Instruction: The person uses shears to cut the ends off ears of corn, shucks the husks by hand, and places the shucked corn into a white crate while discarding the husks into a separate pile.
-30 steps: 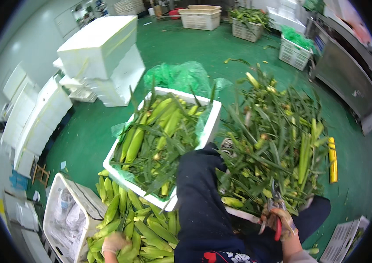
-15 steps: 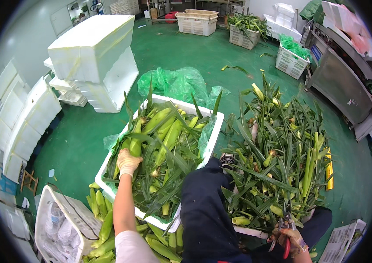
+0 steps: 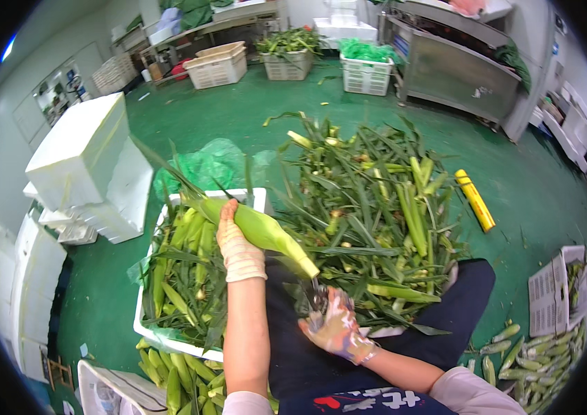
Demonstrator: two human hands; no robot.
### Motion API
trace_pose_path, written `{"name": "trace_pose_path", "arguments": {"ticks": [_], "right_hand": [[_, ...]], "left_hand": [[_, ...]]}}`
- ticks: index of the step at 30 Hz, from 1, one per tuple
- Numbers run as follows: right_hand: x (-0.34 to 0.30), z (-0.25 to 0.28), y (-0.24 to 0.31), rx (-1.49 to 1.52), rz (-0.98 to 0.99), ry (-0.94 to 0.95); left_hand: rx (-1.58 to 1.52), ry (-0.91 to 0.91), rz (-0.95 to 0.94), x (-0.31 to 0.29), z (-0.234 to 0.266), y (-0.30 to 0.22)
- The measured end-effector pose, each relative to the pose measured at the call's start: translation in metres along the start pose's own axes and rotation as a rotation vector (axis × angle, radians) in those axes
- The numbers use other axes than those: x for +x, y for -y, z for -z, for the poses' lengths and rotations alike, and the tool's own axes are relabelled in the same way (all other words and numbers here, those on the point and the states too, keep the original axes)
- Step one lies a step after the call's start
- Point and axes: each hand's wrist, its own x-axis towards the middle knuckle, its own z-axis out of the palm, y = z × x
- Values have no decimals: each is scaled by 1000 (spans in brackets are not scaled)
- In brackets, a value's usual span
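Observation:
My gloved left hand [image 3: 237, 243] is closed around an ear of corn [image 3: 266, 234] in its green husk, held slantwise over my lap. The leafy tip points up and left; the cut stem end points down and right. My right hand [image 3: 340, 332], in a stained glove, grips pruning shears [image 3: 318, 297], whose dark blades touch or lie just below the stem end; the handles are mostly hidden. Left of my legs stands a white foam box [image 3: 260, 202] with more unhusked corn [image 3: 200, 238] and leaves. A big heap of cut husks and leaves [image 3: 369, 207] lies ahead right.
Loose ears [image 3: 181, 377] lie by my left side, near a white crate [image 3: 110, 391]. Wrapped ears [image 3: 539, 363] and another crate [image 3: 548, 294] are at the right. A yellow tube-like object [image 3: 475, 200] lies beyond the heap. White foam boxes [image 3: 79, 152] are stacked left; green plastic [image 3: 210, 166] lies behind the box.
My left hand has lifted an ear out of the foam box and carried it right. The right hand has brought the shears up and left to its stem. The view has turned right.

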Motion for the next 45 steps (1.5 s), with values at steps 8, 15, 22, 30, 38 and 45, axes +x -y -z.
{"name": "trace_pose_path", "arguments": {"ticks": [8, 15, 22, 30, 38, 45], "right_hand": [[40, -5, -64, 128, 53, -568], [13, 38, -85, 1105, -64, 135], [90, 80, -105, 600, 371, 154], [63, 130, -123, 1087, 67, 462], [-29, 86, -106, 455, 165, 403], [-22, 42, -93, 405, 95, 259]], "left_hand": [[171, -216, 278, -74, -11, 100], [921, 170, -359, -36, -16, 59], [1989, 583, -358, -116, -36, 23], [1635, 945, -315, -83, 16, 25], [889, 762, 246, -102, 23, 52], [1093, 663, -89, -139, 21, 66]]}}
